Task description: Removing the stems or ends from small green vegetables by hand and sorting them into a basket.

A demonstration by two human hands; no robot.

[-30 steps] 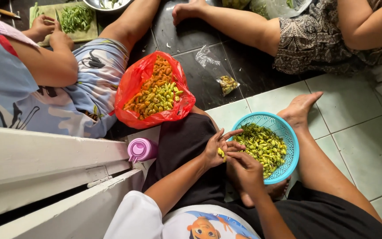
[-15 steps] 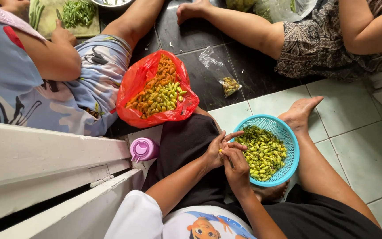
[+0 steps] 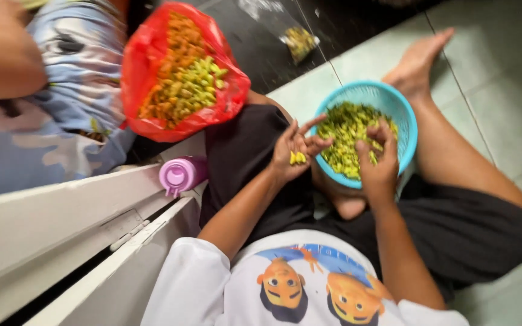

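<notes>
A round blue plastic basket (image 3: 407,124) full of small green vegetable pieces rests on my lap, between my black-clad legs. My right hand (image 3: 377,162) reaches into it from the near side, with its fingertips curled down into the green pieces (image 3: 342,130). What it holds is hidden. My left hand (image 3: 292,151) hovers just left of the basket's rim, palm up with fingers spread. Small yellow pieces (image 3: 298,158) lie in that palm.
A red plastic bag (image 3: 152,54) of green and orange pieces lies open at the upper left, beside another seated person in blue patterned clothes (image 3: 43,139). A pink bottle (image 3: 179,175) stands by a white door frame (image 3: 49,223). A small clear bag (image 3: 300,41) lies on the dark floor.
My right hand has left my left hand and gone into the basket. My left hand has turned palm up with yellow pieces in it. The view has dropped closer.
</notes>
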